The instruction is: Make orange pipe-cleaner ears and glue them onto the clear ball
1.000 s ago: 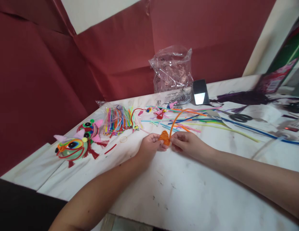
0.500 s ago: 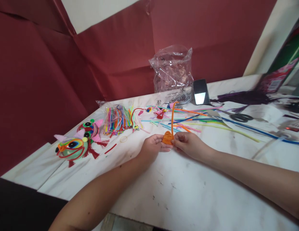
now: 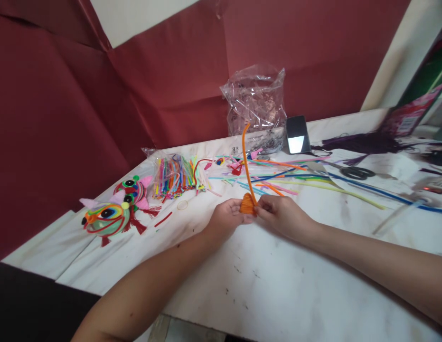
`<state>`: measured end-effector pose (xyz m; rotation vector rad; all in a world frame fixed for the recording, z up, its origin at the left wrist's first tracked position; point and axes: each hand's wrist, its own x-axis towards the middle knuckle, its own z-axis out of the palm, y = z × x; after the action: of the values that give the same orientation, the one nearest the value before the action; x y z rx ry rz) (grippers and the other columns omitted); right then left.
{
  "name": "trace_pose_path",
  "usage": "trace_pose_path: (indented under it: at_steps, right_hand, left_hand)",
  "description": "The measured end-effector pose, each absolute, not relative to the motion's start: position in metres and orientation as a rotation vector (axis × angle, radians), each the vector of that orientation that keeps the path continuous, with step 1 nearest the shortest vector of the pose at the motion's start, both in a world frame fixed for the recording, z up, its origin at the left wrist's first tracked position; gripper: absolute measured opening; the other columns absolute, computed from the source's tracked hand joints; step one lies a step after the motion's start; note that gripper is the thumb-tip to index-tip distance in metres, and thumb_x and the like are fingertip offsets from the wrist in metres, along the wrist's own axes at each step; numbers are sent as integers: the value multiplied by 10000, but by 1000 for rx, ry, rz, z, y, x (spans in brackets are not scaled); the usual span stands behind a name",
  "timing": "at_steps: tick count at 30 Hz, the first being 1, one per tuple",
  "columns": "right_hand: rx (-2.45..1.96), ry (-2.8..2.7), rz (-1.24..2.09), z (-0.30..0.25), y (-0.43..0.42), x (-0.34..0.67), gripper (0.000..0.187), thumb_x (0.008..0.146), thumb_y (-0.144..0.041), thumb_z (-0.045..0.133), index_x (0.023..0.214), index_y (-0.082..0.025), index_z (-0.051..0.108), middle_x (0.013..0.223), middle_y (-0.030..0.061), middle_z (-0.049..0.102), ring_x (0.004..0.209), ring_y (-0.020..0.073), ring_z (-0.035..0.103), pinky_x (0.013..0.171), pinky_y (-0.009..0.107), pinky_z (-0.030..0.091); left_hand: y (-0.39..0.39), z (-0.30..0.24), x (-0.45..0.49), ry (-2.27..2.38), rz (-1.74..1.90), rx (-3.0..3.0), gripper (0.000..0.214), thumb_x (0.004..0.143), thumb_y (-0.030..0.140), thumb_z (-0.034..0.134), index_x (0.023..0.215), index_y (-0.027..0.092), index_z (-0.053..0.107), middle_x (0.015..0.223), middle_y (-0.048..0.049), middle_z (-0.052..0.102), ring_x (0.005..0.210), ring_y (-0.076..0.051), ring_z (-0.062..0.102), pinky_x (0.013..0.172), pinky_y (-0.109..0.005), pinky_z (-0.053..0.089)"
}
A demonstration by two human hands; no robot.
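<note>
An orange pipe cleaner (image 3: 246,154) is bent back and forth at its lower end into a small ridged orange piece (image 3: 247,204). My left hand (image 3: 227,213) grips that piece from the left, its fingers along the edge and the thumb below. My right hand (image 3: 276,212) pinches the pipe cleaner at the piece's right edge. From this pinch the loose length stands up, curving to the right at its tip. Both hands are just above the white marbled table (image 3: 256,275); the palm sides are partly hidden.
Left stand two colourful animal heads with red tassels (image 3: 107,217). A bag of pipe cleaners (image 3: 174,175) lies behind my left hand. Loose pipe cleaners, scissors (image 3: 354,172) and purple threads (image 3: 363,142) spread to the right. A clear plastic bag (image 3: 256,104) and a black box (image 3: 297,135) stand behind.
The loose upper length of the orange pipe cleaner has swung left and now shows longer, its tip higher. My hands have hardly moved and keep their hold.
</note>
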<state>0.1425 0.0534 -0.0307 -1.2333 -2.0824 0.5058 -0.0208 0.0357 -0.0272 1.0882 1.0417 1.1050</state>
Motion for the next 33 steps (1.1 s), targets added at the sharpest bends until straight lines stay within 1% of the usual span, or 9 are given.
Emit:
trace_pose_path:
  at_steps: [2, 5, 7, 12, 14, 19, 23, 26, 33]
  right_hand:
    - [-1234, -2093, 506, -31, 53, 142, 165, 739, -277, 467, 597, -199, 499, 538, 1, 557, 482, 129, 445, 463, 250, 300]
    - [-1210, -2094, 538, -31, 53, 141, 184, 758, -296, 465, 609, -198, 512, 555, 5, 564, 501, 131, 454, 477, 252, 319]
    - [-1174, -2072, 597, -30, 54, 142, 202, 779, -310, 449, 631, -196, 526, 570, 8, 570, 518, 136, 469, 494, 257, 339]
    - [-1143, -1975, 759, -29, 58, 142, 258, 810, -332, 417, 606, -196, 500, 536, -3, 539, 512, 134, 473, 500, 260, 360]
    - [-1123, -1958, 787, -29, 58, 142, 243, 811, -333, 428, 628, -195, 508, 549, -4, 540, 520, 135, 476, 502, 262, 366]
    - [-1025, -1908, 810, -33, 58, 142, 169, 813, -327, 453, 751, -196, 538, 672, 20, 598, 597, 150, 521, 555, 276, 409]
    - [-1008, -1902, 809, -34, 58, 141, 140, 791, -316, 492, 749, -194, 548, 687, 28, 612, 621, 160, 543, 571, 285, 423]
    - [-1006, -1923, 823, -31, 56, 140, 147, 792, -314, 490, 768, -192, 567, 702, 25, 622, 627, 160, 549, 580, 287, 421]
    - [-1044, -1901, 813, -23, 51, 139, 230, 801, -340, 442, 667, -189, 551, 603, -4, 560, 573, 144, 492, 549, 273, 375]
  left_hand:
    - [36, -27, -20, 1048, 1105, 1091, 319, 502, 93, 736, 791, 115, 603, 722, -43, 685, 662, -155, 650, 676, -303, 518]
    - [36, -27, -20, 1038, 1115, 1095, 272, 557, 193, 742, 769, 114, 591, 675, -39, 671, 612, -149, 646, 648, -302, 516]
    - [36, -26, -22, 1031, 1120, 1090, 269, 573, 213, 740, 768, 115, 583, 677, -43, 670, 604, -152, 651, 648, -300, 513]
    - [37, -25, -23, 1031, 1142, 1070, 247, 589, 179, 716, 776, 112, 568, 676, -40, 665, 585, -153, 653, 637, -296, 510]
    - [37, -25, -23, 1035, 1139, 1063, 229, 596, 162, 705, 774, 110, 569, 669, -39, 662, 589, -155, 652, 631, -296, 511]
    - [35, -28, -22, 1044, 1123, 1099, 199, 616, 138, 687, 777, 116, 573, 689, -36, 659, 602, -152, 652, 632, -302, 518]
    - [34, -31, -22, 1056, 1080, 1179, 188, 643, 135, 662, 814, 117, 586, 728, -40, 660, 623, -150, 658, 649, -310, 526]
    - [34, -33, -22, 1062, 1049, 1221, 190, 652, 139, 647, 829, 117, 582, 733, -38, 659, 626, -149, 659, 653, -316, 528]
    - [31, -31, -20, 1090, 1012, 1335, 129, 670, 136, 604, 797, 123, 583, 730, -38, 664, 646, -150, 661, 657, -310, 534]
